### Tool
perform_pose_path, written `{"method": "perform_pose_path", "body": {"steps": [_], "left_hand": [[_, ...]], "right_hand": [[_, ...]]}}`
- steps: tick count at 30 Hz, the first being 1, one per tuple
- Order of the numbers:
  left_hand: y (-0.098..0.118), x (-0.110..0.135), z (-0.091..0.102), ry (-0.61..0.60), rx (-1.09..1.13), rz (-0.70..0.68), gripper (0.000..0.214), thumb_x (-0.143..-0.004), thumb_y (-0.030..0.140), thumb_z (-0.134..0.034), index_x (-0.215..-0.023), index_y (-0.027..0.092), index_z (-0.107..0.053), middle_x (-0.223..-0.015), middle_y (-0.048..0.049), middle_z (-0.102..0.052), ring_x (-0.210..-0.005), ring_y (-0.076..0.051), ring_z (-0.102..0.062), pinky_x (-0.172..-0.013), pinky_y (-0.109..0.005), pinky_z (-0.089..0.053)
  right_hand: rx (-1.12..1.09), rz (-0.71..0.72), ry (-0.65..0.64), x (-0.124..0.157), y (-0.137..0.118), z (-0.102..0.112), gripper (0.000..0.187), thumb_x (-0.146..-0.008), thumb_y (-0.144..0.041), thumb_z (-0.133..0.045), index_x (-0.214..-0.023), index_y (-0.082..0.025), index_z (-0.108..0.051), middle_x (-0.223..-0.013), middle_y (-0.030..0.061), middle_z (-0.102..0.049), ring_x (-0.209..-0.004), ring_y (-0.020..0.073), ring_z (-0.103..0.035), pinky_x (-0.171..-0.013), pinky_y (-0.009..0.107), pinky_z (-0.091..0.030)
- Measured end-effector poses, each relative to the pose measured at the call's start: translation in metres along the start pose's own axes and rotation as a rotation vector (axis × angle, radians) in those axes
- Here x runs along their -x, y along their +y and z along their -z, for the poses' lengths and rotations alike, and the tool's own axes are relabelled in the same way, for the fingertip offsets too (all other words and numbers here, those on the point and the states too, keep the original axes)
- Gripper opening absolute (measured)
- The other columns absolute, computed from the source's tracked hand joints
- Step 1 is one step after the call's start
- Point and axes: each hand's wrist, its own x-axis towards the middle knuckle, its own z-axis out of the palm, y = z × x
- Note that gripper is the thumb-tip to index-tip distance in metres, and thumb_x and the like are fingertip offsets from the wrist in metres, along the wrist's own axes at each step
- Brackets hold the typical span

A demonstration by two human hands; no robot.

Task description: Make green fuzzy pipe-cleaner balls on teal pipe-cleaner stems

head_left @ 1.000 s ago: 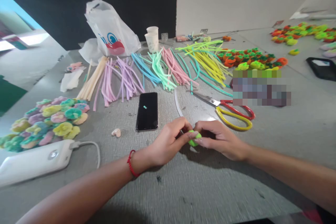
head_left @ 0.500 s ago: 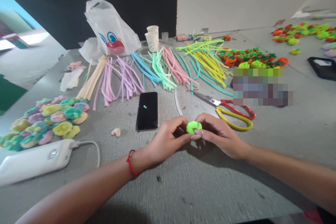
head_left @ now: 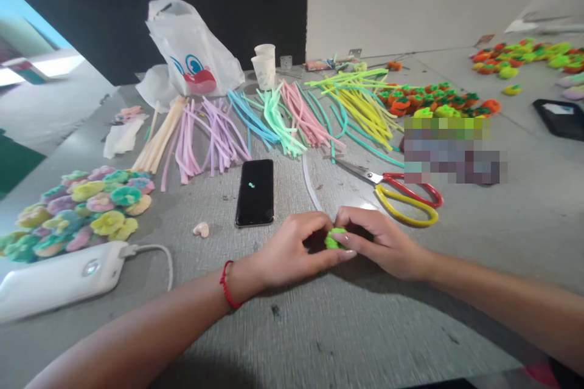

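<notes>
Left hand (head_left: 292, 250) and right hand (head_left: 387, 244): joint grip narrow, holding a bright-green fuzzy piece (head_left: 333, 242) between them, partly hidden by fingers. Smartphone (head_left: 254, 192) lies left of and beyond the grip; scissors (head_left: 375, 179), right and beyond.

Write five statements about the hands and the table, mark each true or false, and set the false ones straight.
1. The left hand and right hand both hold a bright green fuzzy piece. True.
2. The scissors have two blue handles. False: the scissors have one red and one yellow handle.
3. A red bracelet is on the left wrist. True.
4. The phone stands propped against the paper cups. False: the phone lies flat on the table.
5. A cable is plugged into the white device. True.
</notes>
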Motion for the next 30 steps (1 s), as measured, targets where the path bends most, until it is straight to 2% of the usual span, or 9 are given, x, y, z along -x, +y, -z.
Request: {"method": "perform_pose_path", "body": {"steps": [4, 11, 15, 20, 24, 30], "left_hand": [[-0.0021, -0.0018, 0.0012, -0.027, 0.132, 0.069, 0.029, -0.083, 0.039, -0.061, -0.072, 0.013, -0.058, -0.067, 0.0011, -0.051, -0.065, -0.01, -0.044, -0.062, -0.024, -0.035], [-0.0006, -0.0039, 0.0061, -0.022, 0.294, 0.13, 0.028, -0.081, 0.04, -0.064, -0.076, 0.013, -0.061, -0.069, 0.0, -0.055, -0.064, -0.01, -0.046, -0.06, -0.023, -0.036], [0.0, -0.0029, 0.0055, -0.006, 0.286, 0.121, 0.027, -0.082, 0.039, -0.063, -0.075, 0.013, -0.06, -0.068, 0.0004, -0.053, -0.065, -0.01, -0.045, -0.061, -0.024, -0.036], [-0.0009, -0.0016, 0.0049, -0.001, 0.326, 0.149, 0.028, -0.081, 0.041, -0.064, -0.078, 0.013, -0.059, -0.072, -0.0006, -0.053, -0.065, -0.01, -0.045, -0.059, -0.024, -0.035], [-0.0012, -0.0018, 0.0045, 0.035, 0.348, 0.141, 0.028, -0.081, 0.041, -0.063, -0.077, 0.013, -0.057, -0.071, -0.0001, -0.051, -0.065, -0.01, -0.043, -0.058, -0.024, -0.034], [-0.0013, -0.0022, 0.0041, 0.064, 0.224, 0.089, 0.032, -0.088, 0.043, -0.053, -0.076, 0.014, -0.055, -0.068, 0.0006, -0.047, -0.064, -0.011, -0.041, -0.058, -0.025, -0.034]], "right_hand": [[-0.041, -0.03, -0.001, 0.0006, -0.0023, 0.0005, 0.027, -0.094, -0.036, -0.047, -0.075, -0.017, -0.051, -0.066, -0.003, -0.047, -0.061, 0.0092, -0.042, -0.056, 0.023, -0.034], [-0.225, -0.096, 0.028, 0.0016, 0.0002, -0.0014, 0.027, -0.094, -0.041, -0.047, -0.079, -0.018, -0.05, -0.068, -0.0023, -0.05, -0.056, 0.0082, -0.047, -0.05, 0.021, -0.039], [-0.22, -0.101, 0.033, 0.001, 0.0018, 0.0002, 0.028, -0.093, -0.042, -0.048, -0.079, -0.018, -0.05, -0.066, -0.0027, -0.049, -0.055, 0.0081, -0.047, -0.049, 0.021, -0.039], [-0.169, -0.044, 0.118, -0.0002, 0.0017, 0.0042, 0.035, -0.097, -0.042, -0.037, -0.077, -0.017, -0.051, -0.066, -0.0017, -0.048, -0.059, 0.0097, -0.047, -0.054, 0.023, -0.04], [-0.256, -0.052, 0.068, 0.0016, 0.0003, 0.0037, 0.024, -0.094, -0.039, -0.046, -0.087, -0.018, -0.051, -0.067, -0.002, -0.051, -0.059, 0.0103, -0.051, -0.054, 0.023, -0.041], [-0.126, -0.01, 0.025, 0.0025, -0.0007, 0.0022, 0.019, -0.091, -0.036, -0.053, -0.086, -0.018, -0.051, -0.065, -0.0032, -0.05, -0.058, 0.0091, -0.046, -0.053, 0.023, -0.037]]}}
